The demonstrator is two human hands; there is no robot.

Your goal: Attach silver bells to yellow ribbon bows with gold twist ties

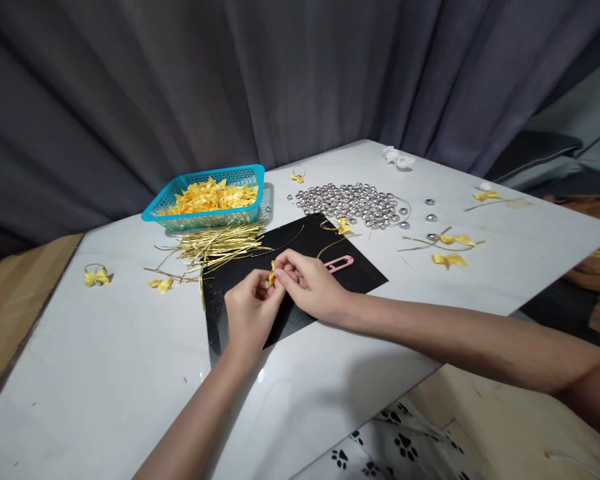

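Over the black mat (285, 320), my left hand (253, 307) and my right hand (307, 283) meet with fingertips pinched together. Between them is a small yellow ribbon bow (272, 272), mostly covered by the fingers. Both hands are closed on it. A pink cutter (341, 263) lies on the mat just beyond my right hand. Gold twist ties (220, 243) are heaped at the mat's far left edge, some reaching onto it. Near its far corner rests another yellow bow (344, 227) with a gold tie.
A blue basket (155, 217) of yellow bows stands at the back left of the white table (130, 373). Silver beads (353, 200) are spread behind the mat. A bow ring (97, 277) sits at left, loose bows (450, 260) at right, and white tissue (398, 158) at the back.
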